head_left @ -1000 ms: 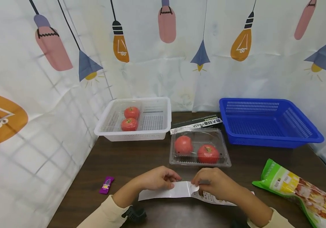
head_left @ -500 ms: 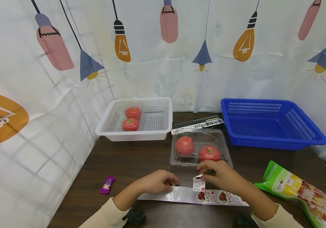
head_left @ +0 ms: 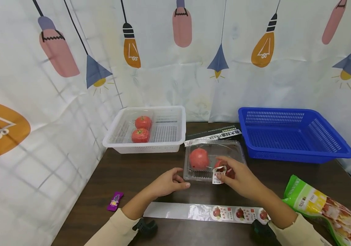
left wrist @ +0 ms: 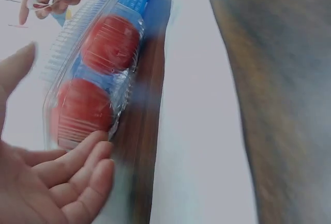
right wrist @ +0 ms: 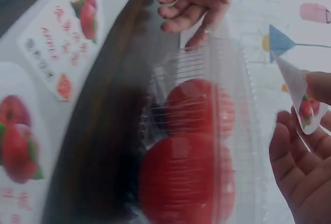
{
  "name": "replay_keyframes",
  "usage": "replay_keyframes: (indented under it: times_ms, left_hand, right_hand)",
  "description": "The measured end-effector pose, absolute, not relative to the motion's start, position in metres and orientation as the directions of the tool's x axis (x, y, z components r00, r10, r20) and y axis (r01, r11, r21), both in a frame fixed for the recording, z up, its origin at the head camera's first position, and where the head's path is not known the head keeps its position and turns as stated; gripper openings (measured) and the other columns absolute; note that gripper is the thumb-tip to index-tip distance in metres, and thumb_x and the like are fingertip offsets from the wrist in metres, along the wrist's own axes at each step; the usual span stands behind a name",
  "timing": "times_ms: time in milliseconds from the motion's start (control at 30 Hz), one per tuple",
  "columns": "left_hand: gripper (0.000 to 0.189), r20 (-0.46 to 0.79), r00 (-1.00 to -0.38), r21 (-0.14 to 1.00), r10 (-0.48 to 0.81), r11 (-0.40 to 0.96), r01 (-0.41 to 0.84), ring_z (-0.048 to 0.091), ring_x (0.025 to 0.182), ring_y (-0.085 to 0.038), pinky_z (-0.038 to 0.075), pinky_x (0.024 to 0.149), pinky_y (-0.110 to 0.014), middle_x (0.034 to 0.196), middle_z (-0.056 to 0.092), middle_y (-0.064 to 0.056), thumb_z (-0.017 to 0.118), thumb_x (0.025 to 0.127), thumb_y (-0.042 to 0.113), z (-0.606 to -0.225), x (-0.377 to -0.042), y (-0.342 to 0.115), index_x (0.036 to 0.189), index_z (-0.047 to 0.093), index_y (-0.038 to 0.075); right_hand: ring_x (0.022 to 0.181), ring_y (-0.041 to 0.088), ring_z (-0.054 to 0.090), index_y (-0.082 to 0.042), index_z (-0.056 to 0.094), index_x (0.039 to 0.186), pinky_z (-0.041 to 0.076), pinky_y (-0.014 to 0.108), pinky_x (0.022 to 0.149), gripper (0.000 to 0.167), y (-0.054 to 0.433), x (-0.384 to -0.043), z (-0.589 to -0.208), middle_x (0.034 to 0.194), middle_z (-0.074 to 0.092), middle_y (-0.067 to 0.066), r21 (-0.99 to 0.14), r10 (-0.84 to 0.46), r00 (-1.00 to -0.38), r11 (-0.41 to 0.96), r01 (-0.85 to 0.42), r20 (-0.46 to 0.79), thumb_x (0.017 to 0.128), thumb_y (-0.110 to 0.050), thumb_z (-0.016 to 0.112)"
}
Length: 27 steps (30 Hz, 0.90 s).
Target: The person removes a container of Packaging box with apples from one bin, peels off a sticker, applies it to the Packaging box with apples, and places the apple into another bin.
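My right hand (head_left: 240,178) pinches a peeled fruit sticker (head_left: 218,178) between thumb and fingers, above the front of a clear plastic clamshell box (head_left: 227,146). Two red tomato-like fruits (head_left: 199,158) lie inside the closed box; the hand partly covers the right one in the head view. Beside the box's front left corner is my left hand (head_left: 168,182), holding nothing, its fingers relaxed; contact with the box is unclear. A backing strip (head_left: 175,210) lies in front, bare at left, with several apple stickers at right. In the right wrist view the pinched sticker (right wrist: 300,92) curls.
A white basket (head_left: 144,148) at back left holds another clear pack of red fruits (head_left: 140,135). At back right stands a blue basket (head_left: 295,155). A pasta box (head_left: 215,134) lies behind the clamshell. A green food bag (head_left: 326,208) is at right, a purple packet (head_left: 115,201) at left.
The right hand has peeled the sticker off the strip and carried it forward to the clamshell box. The left hand has let go of the strip and moved forward to the box's corner.
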<state>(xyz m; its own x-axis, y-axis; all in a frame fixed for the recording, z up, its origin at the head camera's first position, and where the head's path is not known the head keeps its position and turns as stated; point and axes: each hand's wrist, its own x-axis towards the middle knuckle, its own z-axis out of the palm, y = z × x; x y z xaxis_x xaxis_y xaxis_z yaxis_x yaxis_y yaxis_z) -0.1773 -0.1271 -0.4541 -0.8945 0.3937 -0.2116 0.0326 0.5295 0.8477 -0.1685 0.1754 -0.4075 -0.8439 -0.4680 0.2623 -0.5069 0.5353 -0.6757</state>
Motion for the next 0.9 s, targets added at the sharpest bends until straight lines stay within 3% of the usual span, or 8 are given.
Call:
replay_keyframes:
  times_ms: [233, 467, 900]
  left_hand:
    - [0.087, -0.168, -0.958, 0.923, 0.231, 0.378, -0.071, 0.065, 0.081, -0.022, 0.056, 0.072, -0.037, 0.109, 0.063, -0.009, 0.071, 0.083, 0.053, -0.455, -0.193, -0.111, 0.146, 0.035, 0.005]
    - [0.091, -0.142, -0.976, 0.92, 0.168, 0.387, -0.067, 0.062, 0.072, -0.021, 0.056, 0.066, -0.035, 0.104, 0.058, -0.009, 0.071, 0.082, 0.056, -0.456, -0.202, -0.101, 0.148, 0.032, 0.007]
    - [0.087, -0.107, -0.972, 0.959, 0.209, 0.28, -0.045, 0.058, 0.073, -0.021, 0.056, 0.064, -0.037, 0.105, 0.054, -0.013, 0.079, 0.081, 0.035, -0.458, -0.209, -0.1, 0.149, 0.033, 0.007]
  right_hand:
    - [0.091, 0.018, 0.061, -0.017, 0.047, 0.142, 0.054, 0.04, 0.077, 0.058, 0.172, -0.185, -0.401, 0.127, 0.06, 0.008, -0.648, -0.432, -0.867, 0.591, -0.48, 0.249, 0.09, -0.028, 0.071]
    - [0.092, 0.021, 0.062, -0.011, 0.045, 0.143, 0.054, 0.046, 0.081, 0.058, 0.172, -0.205, -0.408, 0.131, 0.056, 0.01, -0.647, -0.436, -0.851, 0.564, -0.512, 0.293, 0.092, -0.023, 0.07]
    - [0.099, 0.027, 0.061, -0.012, 0.046, 0.143, 0.052, 0.049, 0.083, 0.057, 0.17, -0.224, -0.412, 0.134, 0.054, 0.016, -0.658, -0.428, -0.875, 0.596, -0.461, 0.226, 0.092, -0.025, 0.069]
